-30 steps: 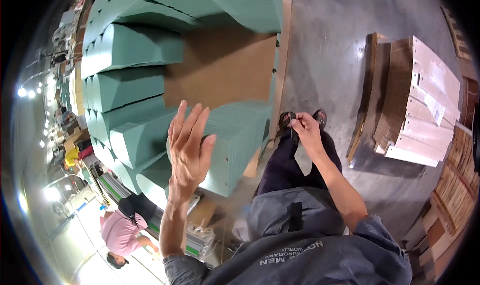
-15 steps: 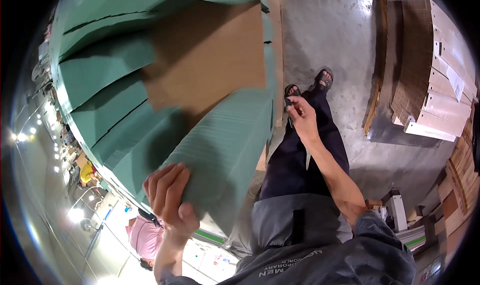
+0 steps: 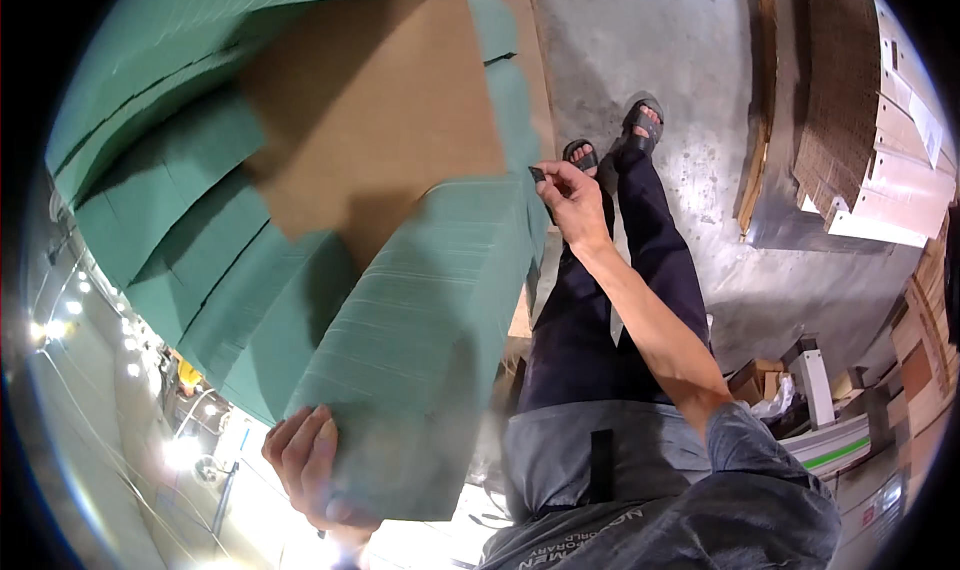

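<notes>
Green corrugated sheets, stacked in bundles, one bundle gripped at both ends.

Green sheet stacks (image 3: 190, 240) fill the space beyond and left of both hands, a brown cardboard sheet (image 3: 375, 120) lying on top; the held green bundle (image 3: 430, 340) spans between the hands. Pale flat-packed cartons (image 3: 860, 130) stand well right of the right hand on the concrete floor (image 3: 640, 60). Left hand (image 3: 310, 465) is wrapped around the bundle's near corner; right hand (image 3: 572, 198) pinches its far corner, a small dark object (image 3: 537, 174) at the fingertips. Judged step: lifting the bundle off; next calls for an even, two-handed lift.
</notes>
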A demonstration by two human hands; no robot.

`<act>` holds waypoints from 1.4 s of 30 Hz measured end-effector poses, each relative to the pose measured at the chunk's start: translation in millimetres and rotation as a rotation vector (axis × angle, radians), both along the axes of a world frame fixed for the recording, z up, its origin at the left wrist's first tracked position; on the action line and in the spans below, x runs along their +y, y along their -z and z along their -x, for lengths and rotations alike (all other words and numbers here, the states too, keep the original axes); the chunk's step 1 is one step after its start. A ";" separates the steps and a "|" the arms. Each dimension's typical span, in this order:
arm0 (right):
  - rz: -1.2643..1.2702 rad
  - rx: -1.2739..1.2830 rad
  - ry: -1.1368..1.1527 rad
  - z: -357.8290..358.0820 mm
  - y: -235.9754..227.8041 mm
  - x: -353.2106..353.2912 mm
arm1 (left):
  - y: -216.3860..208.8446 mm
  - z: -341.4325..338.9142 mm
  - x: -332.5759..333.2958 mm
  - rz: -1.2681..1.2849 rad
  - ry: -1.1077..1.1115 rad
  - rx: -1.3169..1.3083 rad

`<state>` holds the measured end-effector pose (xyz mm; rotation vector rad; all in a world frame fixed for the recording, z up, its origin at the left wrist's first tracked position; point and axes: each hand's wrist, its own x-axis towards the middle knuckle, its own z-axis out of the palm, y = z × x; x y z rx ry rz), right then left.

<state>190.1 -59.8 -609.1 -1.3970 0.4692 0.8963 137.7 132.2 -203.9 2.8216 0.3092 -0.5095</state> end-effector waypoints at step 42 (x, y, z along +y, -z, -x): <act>0.131 -0.414 -0.375 -25.9 -1.6 -11.7 | 0.4 4.4 -3.0 -0.012 -0.067 0.013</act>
